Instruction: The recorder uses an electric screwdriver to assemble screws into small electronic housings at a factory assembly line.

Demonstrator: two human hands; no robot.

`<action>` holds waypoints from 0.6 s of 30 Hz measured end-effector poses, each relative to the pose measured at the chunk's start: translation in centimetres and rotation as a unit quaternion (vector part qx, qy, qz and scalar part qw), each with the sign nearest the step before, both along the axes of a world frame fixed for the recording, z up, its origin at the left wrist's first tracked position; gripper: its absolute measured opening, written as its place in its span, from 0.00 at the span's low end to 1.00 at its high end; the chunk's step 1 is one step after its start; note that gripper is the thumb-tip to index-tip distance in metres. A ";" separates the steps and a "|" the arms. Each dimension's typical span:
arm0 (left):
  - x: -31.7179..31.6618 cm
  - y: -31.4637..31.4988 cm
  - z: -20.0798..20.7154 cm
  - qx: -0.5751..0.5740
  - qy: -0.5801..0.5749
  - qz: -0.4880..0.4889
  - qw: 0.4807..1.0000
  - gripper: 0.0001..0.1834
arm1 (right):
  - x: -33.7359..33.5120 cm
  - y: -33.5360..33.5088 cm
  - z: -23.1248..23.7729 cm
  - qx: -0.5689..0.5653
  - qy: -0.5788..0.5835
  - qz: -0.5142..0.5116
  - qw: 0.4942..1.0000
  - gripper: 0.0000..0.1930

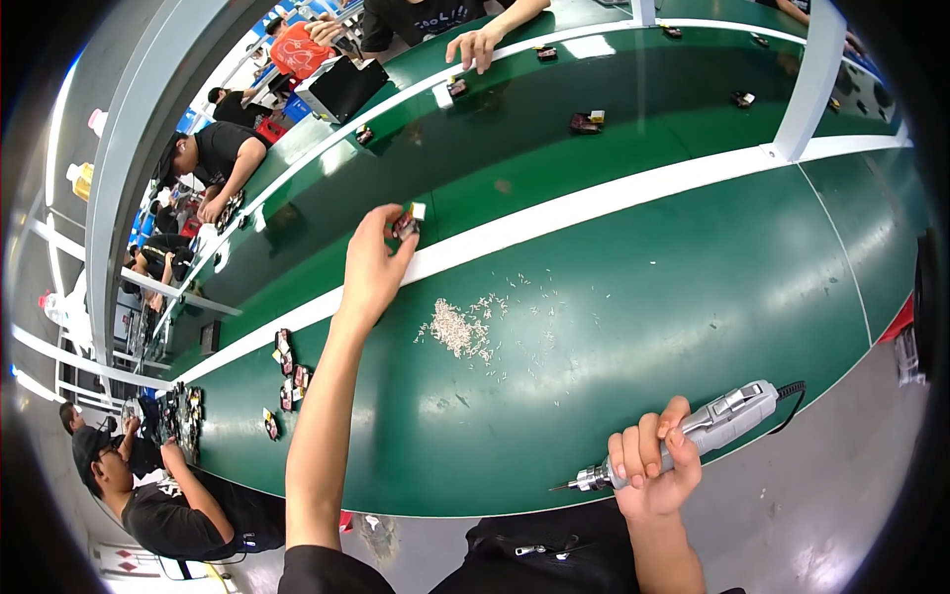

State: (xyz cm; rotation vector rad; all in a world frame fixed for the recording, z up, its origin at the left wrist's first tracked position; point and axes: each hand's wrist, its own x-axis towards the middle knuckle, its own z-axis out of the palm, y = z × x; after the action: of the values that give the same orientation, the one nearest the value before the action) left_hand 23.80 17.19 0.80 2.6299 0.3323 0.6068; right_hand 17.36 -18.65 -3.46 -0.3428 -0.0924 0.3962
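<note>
My left hand [374, 265] reaches out over the white rail and pinches a small dark assembly with a white and yellow label [407, 222], just over the green conveyor belt. Near the front edge of the bench, my right hand [653, 457] is wrapped round a grey electric screwdriver [734, 414]. Its bit points left and a black cord leaves its rear end. Between the hands, a pile of tiny pale screws [457, 331] lies on the green bench top [614, 346], with loose ones scattered to its right. Several similar dark assemblies [287, 381] lie left of my left forearm.
A white rail [594, 210] divides the bench from the belt [515, 148], which carries spaced dark assemblies [586, 122]. A grey post [807, 89] stands at right. A co-worker's hand [475, 48] hangs over the far rail; another person [188, 505] works at left beside heaped parts [183, 416].
</note>
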 end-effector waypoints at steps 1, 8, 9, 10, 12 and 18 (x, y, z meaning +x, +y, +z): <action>-2.4 -2.1 0.3 0.004 0.009 -0.018 1.000 0.21 | 0.0 0.2 -0.1 0.001 0.001 -0.002 1.000 0.04; -17.1 -13.0 1.7 -0.024 0.072 -0.169 0.983 0.28 | -0.1 0.4 0.6 0.009 0.024 -0.013 1.000 0.05; -18.0 -13.6 1.5 -0.037 0.085 -0.170 0.981 0.28 | -0.4 0.4 0.8 0.007 0.031 -0.012 0.999 0.05; -18.7 -14.2 1.4 -0.050 0.096 -0.174 0.979 0.27 | -1.0 0.2 0.9 -0.009 0.037 -0.003 0.999 0.05; -18.9 -14.6 0.9 -0.068 0.097 -0.169 0.979 0.26 | -1.5 0.3 0.9 -0.006 0.038 0.000 0.999 0.05; -19.1 -15.5 -0.1 -0.078 0.056 -0.138 0.986 0.19 | -4.7 0.9 1.3 -0.033 0.037 0.036 0.998 0.05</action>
State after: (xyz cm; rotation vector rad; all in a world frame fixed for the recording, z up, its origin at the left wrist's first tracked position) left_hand 4.73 1.70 0.68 2.5034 0.0415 0.3281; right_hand 12.62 -17.79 -2.18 -0.3893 -0.0188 0.4840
